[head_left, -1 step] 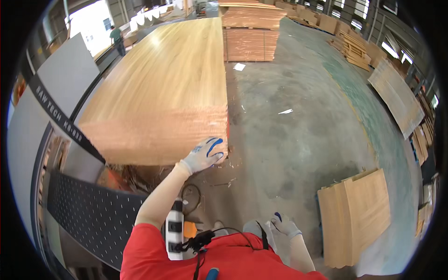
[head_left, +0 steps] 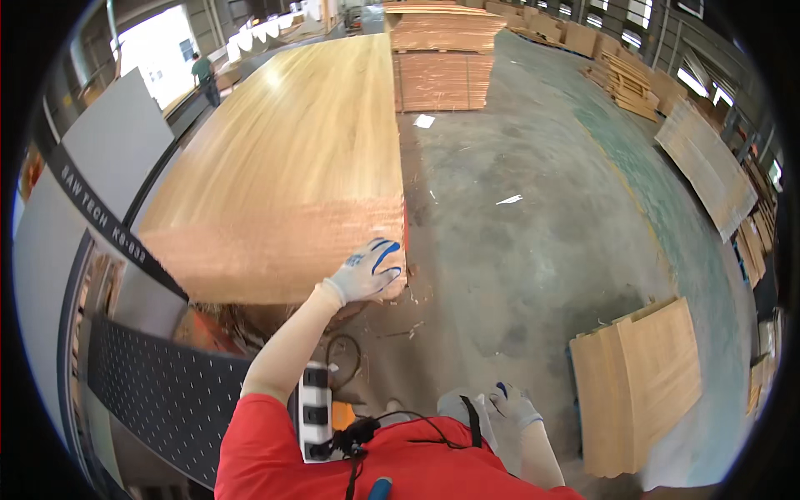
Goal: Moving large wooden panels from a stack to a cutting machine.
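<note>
A tall stack of wood-grain boards (head_left: pixel 292 142) stretches away in front of me, its layered near end facing me. My left hand (head_left: pixel 367 271), in a white glove with blue patches, rests against that end close to the right corner. Its fingers are spread and hold nothing. Low beside my body hangs my right hand (head_left: pixel 515 406), gloved the same way, with slightly bent fingers apart and nothing seen in them.
A perforated black machine panel (head_left: pixel 158 392) and grey machine panels (head_left: pixel 117 142) stand at left. A white-and-black box (head_left: pixel 315 404) is by my waist. Small boards (head_left: pixel 637 383) are piled at right; another stack (head_left: pixel 442 79) stands farther off. A person (head_left: pixel 205 79) is at the far left.
The view has shifted slightly, so the board stack's near end sits a little lower. My left hand stays against the stack, and my right hand still hangs at my side.
</note>
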Available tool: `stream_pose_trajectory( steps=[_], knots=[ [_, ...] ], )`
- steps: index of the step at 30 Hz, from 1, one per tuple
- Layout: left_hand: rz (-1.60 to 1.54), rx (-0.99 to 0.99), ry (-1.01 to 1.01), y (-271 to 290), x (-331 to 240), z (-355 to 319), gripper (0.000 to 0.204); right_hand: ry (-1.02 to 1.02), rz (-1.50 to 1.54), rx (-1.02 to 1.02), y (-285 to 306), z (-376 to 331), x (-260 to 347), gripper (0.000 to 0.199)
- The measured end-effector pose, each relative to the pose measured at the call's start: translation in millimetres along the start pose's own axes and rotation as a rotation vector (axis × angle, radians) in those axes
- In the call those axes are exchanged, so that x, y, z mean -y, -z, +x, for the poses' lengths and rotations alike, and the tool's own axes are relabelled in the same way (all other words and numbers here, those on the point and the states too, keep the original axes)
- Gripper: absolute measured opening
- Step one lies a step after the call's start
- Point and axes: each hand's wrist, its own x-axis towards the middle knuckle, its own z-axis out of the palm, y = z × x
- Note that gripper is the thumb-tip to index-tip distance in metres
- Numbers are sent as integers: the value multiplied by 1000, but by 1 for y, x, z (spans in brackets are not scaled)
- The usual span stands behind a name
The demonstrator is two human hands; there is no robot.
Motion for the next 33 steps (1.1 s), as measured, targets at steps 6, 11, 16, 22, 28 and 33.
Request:
stream_pose_trajectory(
  steps=[6,11,16,22,28,33],
  knots=[
    [403,97,-297,-7,96,168,62,-188,47,3,15,67,-26,50],
    [290,183,-317,2,126,221,49,-256,10,144,51,161,-31,70],
    [181,117,-441,15,157,234,35,4,-188,163,116,288,32,72],
    [180,171,-523,15,163,257,25,107,-245,121,154,381,183,69],
    [178,58,-582,48,203,172,21,424,118,455,157,366,357,59],
    [-535,50,-175,116,228,39,26,201,1321,839,57,404,378,53]
  ],
)
